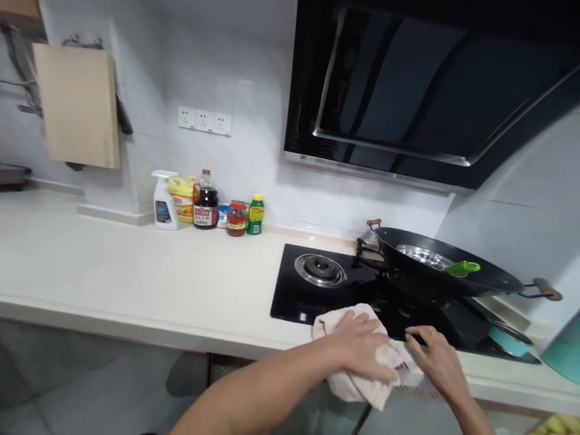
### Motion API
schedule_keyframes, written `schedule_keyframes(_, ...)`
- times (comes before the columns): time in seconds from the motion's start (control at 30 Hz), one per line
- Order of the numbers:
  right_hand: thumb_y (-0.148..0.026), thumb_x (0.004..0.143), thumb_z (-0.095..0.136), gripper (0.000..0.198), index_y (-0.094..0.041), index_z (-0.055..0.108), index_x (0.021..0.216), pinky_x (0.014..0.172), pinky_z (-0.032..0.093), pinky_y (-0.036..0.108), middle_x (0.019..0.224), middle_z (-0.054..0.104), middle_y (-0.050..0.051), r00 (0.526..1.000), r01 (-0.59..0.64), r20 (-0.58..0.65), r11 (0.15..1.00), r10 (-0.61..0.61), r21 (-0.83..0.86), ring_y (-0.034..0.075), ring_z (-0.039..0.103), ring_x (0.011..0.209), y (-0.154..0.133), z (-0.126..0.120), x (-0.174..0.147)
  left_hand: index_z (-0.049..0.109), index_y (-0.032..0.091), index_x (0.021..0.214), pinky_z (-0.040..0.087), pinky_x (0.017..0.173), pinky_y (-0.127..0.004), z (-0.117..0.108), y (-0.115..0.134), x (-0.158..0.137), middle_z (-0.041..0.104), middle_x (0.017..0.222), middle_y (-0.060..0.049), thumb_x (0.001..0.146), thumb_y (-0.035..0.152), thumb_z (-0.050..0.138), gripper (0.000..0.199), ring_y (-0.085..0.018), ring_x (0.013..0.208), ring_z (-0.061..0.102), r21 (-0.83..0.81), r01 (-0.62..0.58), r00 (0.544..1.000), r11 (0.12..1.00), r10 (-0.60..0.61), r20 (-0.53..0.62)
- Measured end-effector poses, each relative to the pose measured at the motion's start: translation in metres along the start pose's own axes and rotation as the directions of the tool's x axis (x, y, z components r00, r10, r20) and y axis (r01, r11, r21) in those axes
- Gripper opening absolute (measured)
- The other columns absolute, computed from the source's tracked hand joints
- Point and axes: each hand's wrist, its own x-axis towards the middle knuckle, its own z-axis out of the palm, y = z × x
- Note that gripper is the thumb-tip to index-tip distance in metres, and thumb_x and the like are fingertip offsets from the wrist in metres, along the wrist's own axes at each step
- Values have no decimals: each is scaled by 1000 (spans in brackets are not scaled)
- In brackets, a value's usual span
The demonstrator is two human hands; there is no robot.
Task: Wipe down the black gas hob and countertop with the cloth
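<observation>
My left hand (362, 347) lies palm down with its fingers spread on a pale pink cloth (344, 386). The cloth is bunched over the front edge of the black glass cooktop (290, 290), and part of it hangs past the counter edge. A small printed label shows on its right side. To the right, my right hand (438, 359) is held open over the cooktop's front edge, with bent fingers, a gap by the thumb, and nothing visible in it.
A large wok (489, 273) holds a shiny metal strainer (423, 257) with a green handle. A round burner (321, 270) is at the left. Turquoise-sided pot (512, 339) stands right. Spray bottle (165, 202), soy sauce bottle (206, 202) and jars line the wall. The range hood (385, 90) hangs above.
</observation>
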Motion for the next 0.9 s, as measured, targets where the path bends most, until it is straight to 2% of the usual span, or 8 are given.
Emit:
schedule_keyframes(0.1,-52,92,47,39,-24,73,101,94,48,44,111,71,7,999,-33,5,999,33,21,27,63,101,4,3,0,45,23,152,12,122,-64,5,9,-24,36,165,-16,87,74,51,83,-41,155,21,45,-52,998,998,53,-25)
schedule_keyframes(0.2,-55,90,46,41,-25,73,99,94,49,43,111,71,7,999,-51,-4,998,51,41,27,64,100,8,6,0,42,22,153,15,121,-63,1,2,-52,37,164,-16,91,68,52,78,-40,154,24,101,-74,994,992,81,-69)
schedule_keyframes(0.3,-56,90,47,42,-26,73,100,92,50,43,111,71,7,999,-49,1,997,49,55,28,65,102,12,6,-1,40,25,155,18,121,-63,-5,-15,-88,35,165,-16,89,68,59,81,-41,153,26,148,-8,993,989,25,-112)
schedule_keyframes(0.4,-56,90,47,41,-27,73,102,93,50,43,113,71,7,999,-39,10,998,39,56,28,65,105,17,7,-2,40,29,155,19,122,-61,-9,-37,-134,36,165,-14,84,66,69,86,-40,152,29,208,101,974,973,-54,-218)
schedule_keyframes(0.57,-57,91,46,44,-25,73,105,96,48,46,114,70,8,1000,-20,23,999,19,44,29,64,106,23,8,-5,47,31,151,30,118,-58,-20,-74,-229,45,160,-14,72,53,85,90,-40,145,41,343,353,896,870,-209,-392)
schedule_keyframes(0.73,-60,92,43,49,-24,74,104,97,48,47,113,71,10,1000,-13,11,999,13,36,30,64,104,25,9,-7,56,33,144,28,114,-67,-32,-102,-316,50,155,-17,67,44,89,84,-45,140,45,479,573,787,664,-285,-546)
schedule_keyframes(0.83,-60,93,42,50,-24,74,104,97,47,46,113,71,9,1000,-4,17,999,3,36,30,64,105,24,9,-8,61,29,139,26,112,-71,-32,-105,-339,57,146,-20,67,40,87,77,-48,136,46,495,691,704,526,-333,-627)
schedule_keyframes(0.9,-60,94,41,50,-24,74,105,98,47,46,114,71,9,1000,-3,15,1000,3,31,30,64,106,23,9,-8,64,25,135,30,110,-69,-29,-101,-337,61,140,-21,67,40,87,73,-48,130,51,477,739,659,475,-360,-661)
